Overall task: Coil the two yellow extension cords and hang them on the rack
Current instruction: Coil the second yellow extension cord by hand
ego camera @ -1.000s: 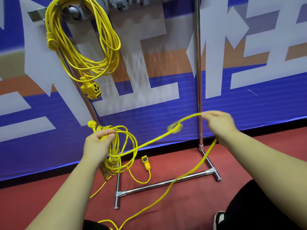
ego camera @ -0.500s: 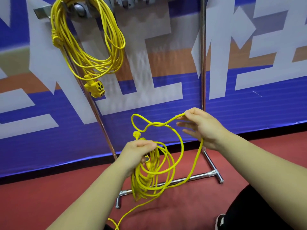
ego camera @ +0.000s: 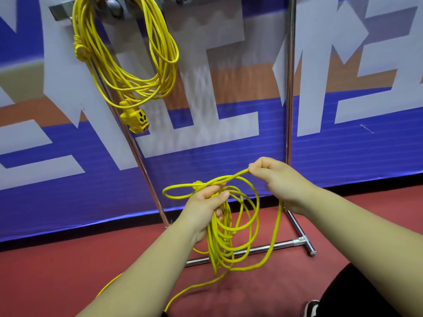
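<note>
One coiled yellow cord (ego camera: 128,65) hangs from the top of the metal rack (ego camera: 288,88) at the upper left, its socket end (ego camera: 136,118) dangling below. My left hand (ego camera: 202,208) grips the top of a second yellow cord's coil (ego camera: 225,234), whose loops hang down in front of the rack's base. My right hand (ego camera: 278,180) pinches a strand of that cord just right of the coil. A small loop pokes out to the left of my left hand. The loose tail (ego camera: 192,288) trails over the floor toward me.
The rack's base bar (ego camera: 283,244) lies on the red floor (ego camera: 57,271) behind the coil. A blue, white and orange banner (ego camera: 343,156) stands close behind the rack. My dark trouser leg and shoe (ego camera: 312,307) are at the lower right.
My right hand has brought the strand down and in toward my left hand, laying another loop on the coil. The coil now hangs lower and nearer the middle of the view.
</note>
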